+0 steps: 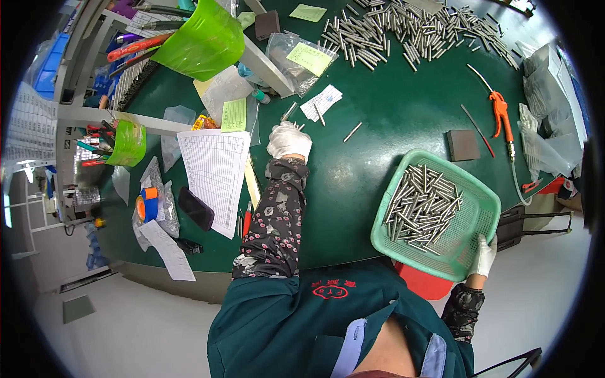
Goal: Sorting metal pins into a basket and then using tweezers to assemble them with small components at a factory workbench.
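My left hand (290, 140), in a white glove, rests on the green table with its fingers closed. Small metal tips poke out at the fingertips, so it seems to hold metal pins. Just beyond it lies a short metal pin (288, 112). Another pin (320, 116) lies across a white paper slip (322, 102), and a single pin (353, 131) is farther right. My right hand (483, 257), also gloved, grips the near right rim of a green plastic basket (485, 208); its fingers are partly hidden. Many metal pins (422, 208) fill the basket's left side.
A large pile of metal pins (391, 31) spreads along the far side. At right are a dark block (463, 145) and an orange air gun (501, 113). Paper sheets (214, 170), a phone (196, 208) and a green tool holder (205, 41) are at left. A red bin (422, 281) stands below the basket.
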A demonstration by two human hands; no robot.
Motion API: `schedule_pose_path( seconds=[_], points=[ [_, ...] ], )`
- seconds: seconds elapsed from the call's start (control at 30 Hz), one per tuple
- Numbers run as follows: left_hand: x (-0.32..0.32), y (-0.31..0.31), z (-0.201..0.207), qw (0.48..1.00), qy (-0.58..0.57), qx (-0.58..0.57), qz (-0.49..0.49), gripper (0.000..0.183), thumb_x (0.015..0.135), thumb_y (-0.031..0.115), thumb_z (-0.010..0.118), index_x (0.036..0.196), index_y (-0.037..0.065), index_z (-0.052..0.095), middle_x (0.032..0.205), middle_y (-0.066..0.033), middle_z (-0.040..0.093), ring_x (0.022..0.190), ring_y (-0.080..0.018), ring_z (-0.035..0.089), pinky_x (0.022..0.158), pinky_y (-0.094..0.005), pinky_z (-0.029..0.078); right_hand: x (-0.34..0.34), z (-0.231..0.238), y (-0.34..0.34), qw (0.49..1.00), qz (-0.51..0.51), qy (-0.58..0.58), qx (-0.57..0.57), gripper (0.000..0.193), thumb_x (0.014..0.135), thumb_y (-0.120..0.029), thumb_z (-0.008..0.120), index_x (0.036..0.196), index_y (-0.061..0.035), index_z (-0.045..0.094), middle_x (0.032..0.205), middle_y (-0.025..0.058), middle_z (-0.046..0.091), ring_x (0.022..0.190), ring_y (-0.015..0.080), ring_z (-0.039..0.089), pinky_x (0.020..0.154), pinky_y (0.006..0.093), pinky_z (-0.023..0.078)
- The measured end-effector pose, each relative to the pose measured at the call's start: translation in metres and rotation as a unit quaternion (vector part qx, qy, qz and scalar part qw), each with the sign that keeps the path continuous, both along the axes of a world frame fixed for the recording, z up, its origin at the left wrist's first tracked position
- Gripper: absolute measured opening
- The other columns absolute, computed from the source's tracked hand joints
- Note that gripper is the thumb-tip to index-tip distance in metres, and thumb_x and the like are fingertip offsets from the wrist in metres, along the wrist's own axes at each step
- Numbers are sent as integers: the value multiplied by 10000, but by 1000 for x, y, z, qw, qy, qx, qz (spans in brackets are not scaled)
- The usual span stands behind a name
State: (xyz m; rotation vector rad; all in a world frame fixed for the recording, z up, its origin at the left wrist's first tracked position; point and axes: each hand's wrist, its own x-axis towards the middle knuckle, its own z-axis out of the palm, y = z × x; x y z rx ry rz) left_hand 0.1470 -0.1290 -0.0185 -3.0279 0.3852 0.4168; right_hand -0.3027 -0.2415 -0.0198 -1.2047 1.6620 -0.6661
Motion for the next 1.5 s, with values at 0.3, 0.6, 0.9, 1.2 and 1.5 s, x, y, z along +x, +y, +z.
schedule_pose_path(
  seconds=[0.3,0.6,0.9,1.2,1.5],
  points=[
    [-5,-26,5,987,75,-144,2,314,712,269,483,946,59,496,923,-164,547,872,-309,524,740,-366,424,-5,-5,-2,999,26,18,-7,374,756,-94,510,1095,20,399,945,76,520,796,147,487,720,242,387],
    [-7,-41,-2,990,37,-124,-55,258,714,240,469,889,60,529,908,-154,557,853,-289,539,726,-363,434,3,0,3,1000,-6,-16,-3,419,747,-90,515,1125,19,372,935,79,521,782,143,490,703,241,396],
    [-65,-48,-14,942,-1,-103,-318,236,706,174,482,906,50,462,889,-140,479,814,-282,525,673,-378,453,10,4,2,999,6,32,-36,392,690,-144,517,1042,10,441,818,76,531,698,139,490,649,243,403],
    [-72,-69,-3,970,7,-21,-241,213,749,134,376,932,37,427,922,-170,518,838,-320,532,716,-396,426,7,5,3,997,35,53,-36,455,680,-209,515,1073,-2,419,850,151,547,774,224,535,700,291,411],
    [-163,-43,62,825,144,-314,-447,350,684,42,484,1019,44,384,813,-99,523,643,-224,532,590,-314,438,-4,2,8,994,85,59,-29,490,678,-266,495,1093,-29,388,917,188,530,872,292,520,748,320,399]
  ],
)
